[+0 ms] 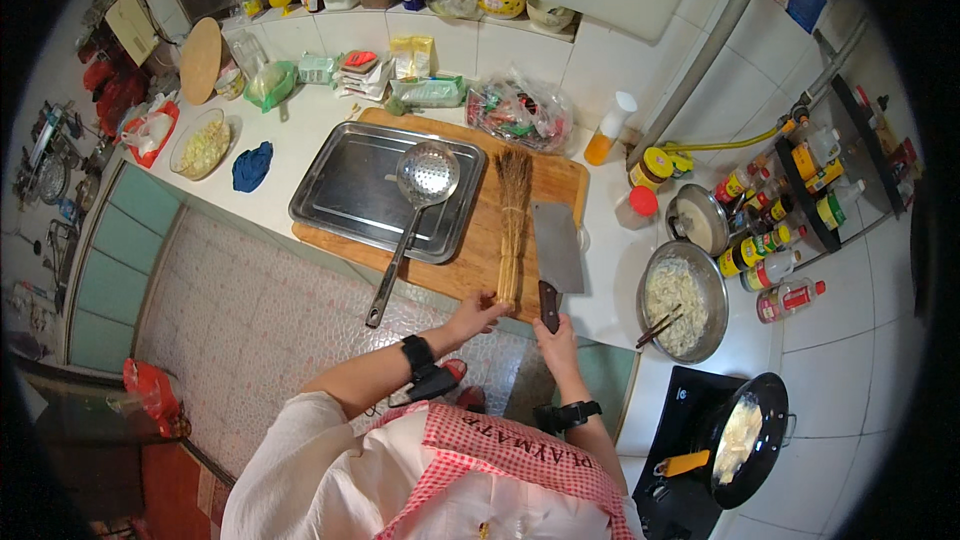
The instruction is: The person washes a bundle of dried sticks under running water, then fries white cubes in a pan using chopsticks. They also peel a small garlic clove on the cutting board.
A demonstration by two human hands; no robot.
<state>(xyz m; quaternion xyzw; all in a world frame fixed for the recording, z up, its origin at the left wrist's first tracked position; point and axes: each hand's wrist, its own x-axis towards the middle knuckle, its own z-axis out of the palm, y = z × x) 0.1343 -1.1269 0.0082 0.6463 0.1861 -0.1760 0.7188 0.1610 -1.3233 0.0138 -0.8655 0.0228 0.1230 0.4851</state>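
Observation:
On the wooden cutting board [450, 277] lie a metal tray [352, 187], a whisk brush of bundled straw [511, 240] and a cleaver [557, 244]. My left hand [476, 317] is at the lower end of the straw brush, fingers touching or nearly touching it; a firm hold cannot be made out. My right hand [556, 341] has its fingers at the cleaver's dark handle [549, 306], the blade pointing away from me. A perforated steel skimmer [427, 176] rests in the tray, its long handle reaching over the tray's near rim.
Right of the board stand a steel bowl of pale batter-like food [684, 300] with chopsticks, several sauce bottles [754, 251] and a black wok [750, 439] on a cooktop [679, 427]. Leftward are a blue cloth [252, 166] and a glass bowl of chopped food [202, 146].

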